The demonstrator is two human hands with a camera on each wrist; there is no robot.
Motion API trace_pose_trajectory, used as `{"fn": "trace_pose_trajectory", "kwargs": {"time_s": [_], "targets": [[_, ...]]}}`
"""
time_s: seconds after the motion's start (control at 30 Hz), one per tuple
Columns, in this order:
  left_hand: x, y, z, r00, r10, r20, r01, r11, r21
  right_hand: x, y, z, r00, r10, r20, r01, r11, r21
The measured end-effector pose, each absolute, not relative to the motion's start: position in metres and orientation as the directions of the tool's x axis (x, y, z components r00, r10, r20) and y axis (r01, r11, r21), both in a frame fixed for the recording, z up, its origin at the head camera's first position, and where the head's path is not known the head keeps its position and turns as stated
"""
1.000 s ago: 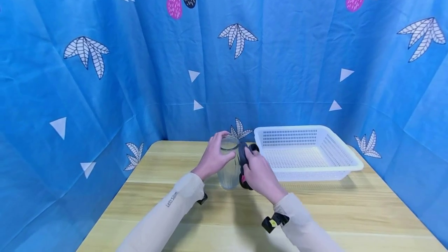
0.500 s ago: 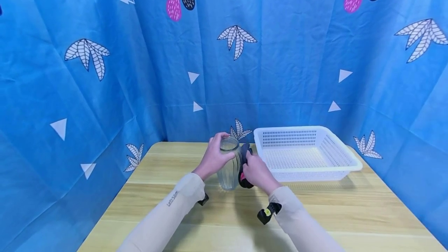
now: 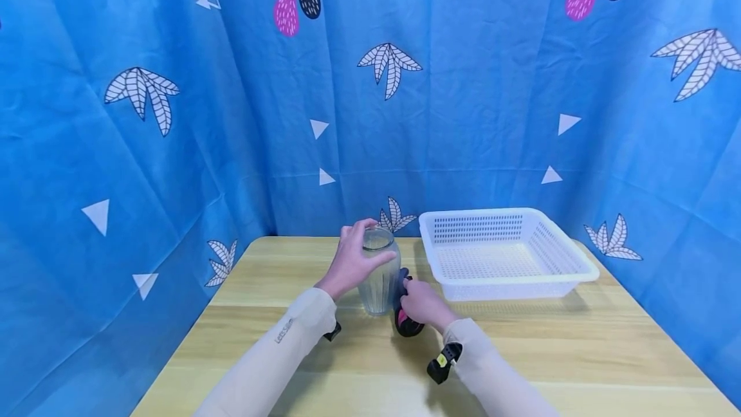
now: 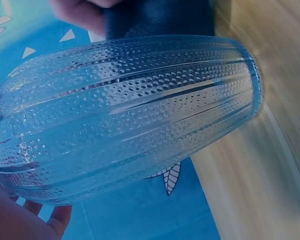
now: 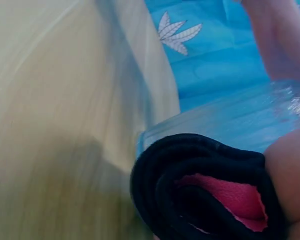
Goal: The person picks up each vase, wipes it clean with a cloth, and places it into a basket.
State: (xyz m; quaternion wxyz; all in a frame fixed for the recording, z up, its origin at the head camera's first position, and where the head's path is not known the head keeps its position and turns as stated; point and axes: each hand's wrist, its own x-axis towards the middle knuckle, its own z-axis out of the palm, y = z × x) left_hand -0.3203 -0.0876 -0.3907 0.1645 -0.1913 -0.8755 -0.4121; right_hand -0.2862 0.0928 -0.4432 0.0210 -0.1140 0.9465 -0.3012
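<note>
A clear ribbed glass vase point(image 3: 376, 288) stands roughly upright on the table in the head view. My left hand point(image 3: 354, 264) grips it near the rim, thumb on the near side and fingers behind. In the left wrist view the vase's dimpled glass point(image 4: 140, 110) fills the middle, its base close to the wood. My right hand point(image 3: 427, 304) holds a rolled black cloth point(image 3: 410, 326) with a pink inner side against the vase's right side. The right wrist view shows the cloth's folded end point(image 5: 150, 175) in front of the glass; most right fingers are hidden.
To the right at the back sits a white perforated plastic basket point(image 3: 515, 289) on the wooden table point(image 3: 579, 346). A blue patterned curtain point(image 3: 486, 114) hangs behind and along both sides. Black cameras are strapped to both wrists.
My right hand has slid the cloth down along the vase's right side, from near the rim toward the base. The left hand keeps its grip almost in the same place.
</note>
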Motion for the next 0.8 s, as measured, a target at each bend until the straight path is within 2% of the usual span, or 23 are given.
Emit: {"fn": "trace_pose_trajectory", "kwargs": {"time_s": [0.17,0.3,0.53,0.67,0.8], "targets": [[-0.321,-0.09,-0.392,-0.862,0.223,0.455,0.489,0.599,0.634,-0.274,0.092,-0.427,-0.978,-0.196,0.074,-0.201,0.779,-0.594],[-0.322,-0.09,-0.389,-0.854,0.235,0.464,0.503,0.602,0.621,-0.263,0.092,-0.405,-0.965,-0.17,0.201,-0.256,0.79,-0.557],[-0.32,-0.086,-0.379,-0.847,0.288,0.446,0.526,0.573,0.628,-0.252,0.09,-0.366,-0.903,-0.152,0.402,-0.359,0.781,-0.511],[-0.319,-0.084,-0.38,-0.856,0.3,0.422,0.517,0.543,0.662,-0.257,0.088,-0.36,-0.906,-0.151,0.396,-0.356,0.777,-0.519],[-0.32,-0.084,-0.381,-0.854,0.284,0.436,0.519,0.533,0.668,-0.27,0.09,-0.367,-0.938,-0.156,0.311,-0.308,0.789,-0.532]]}}
